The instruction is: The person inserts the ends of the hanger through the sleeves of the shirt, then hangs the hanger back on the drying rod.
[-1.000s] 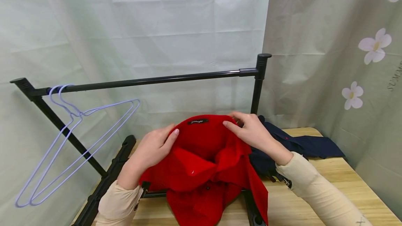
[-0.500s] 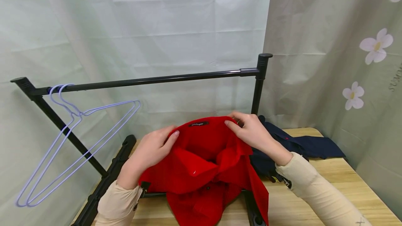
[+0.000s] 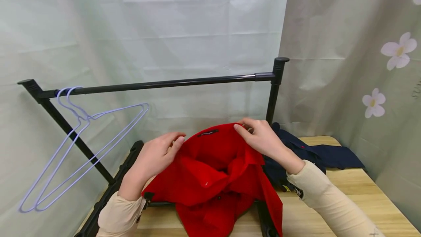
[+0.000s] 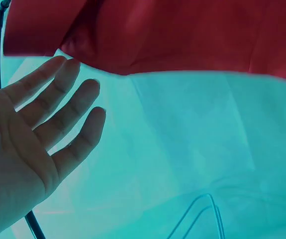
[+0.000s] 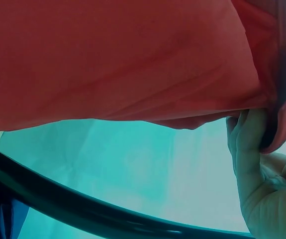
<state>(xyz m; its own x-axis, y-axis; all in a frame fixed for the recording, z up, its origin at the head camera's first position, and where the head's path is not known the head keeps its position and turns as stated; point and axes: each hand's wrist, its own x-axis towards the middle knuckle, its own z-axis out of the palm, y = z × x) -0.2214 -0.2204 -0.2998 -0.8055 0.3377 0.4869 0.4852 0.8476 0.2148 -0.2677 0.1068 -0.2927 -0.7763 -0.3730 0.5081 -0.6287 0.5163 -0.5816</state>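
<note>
A red collared garment (image 3: 197,182) with a small dark neck label (image 3: 208,133) hangs in front of the person. Its collar's right side is pinched between the thumb and fingers of the right hand (image 3: 264,140); the right wrist view shows that hand (image 5: 264,174) below the red cloth. The left hand (image 3: 152,158) is beside the collar's left side, its thumb apart from the cloth. In the left wrist view the left hand's fingers (image 4: 65,117) are spread and fairly straight, just below the red fabric (image 4: 157,35), holding nothing.
A black clothes rack (image 3: 171,83) spans behind the garment. Two lilac hangers (image 3: 88,120) hang at its left end. A dark navy garment (image 3: 315,153) lies on the wooden table (image 3: 358,193) at the right. Pale curtains (image 3: 197,28) stand behind.
The left hand has let go of the collar and shifted slightly left. The collar's left side has sagged a little. The right hand keeps its hold, and the head view has shifted slightly.
</note>
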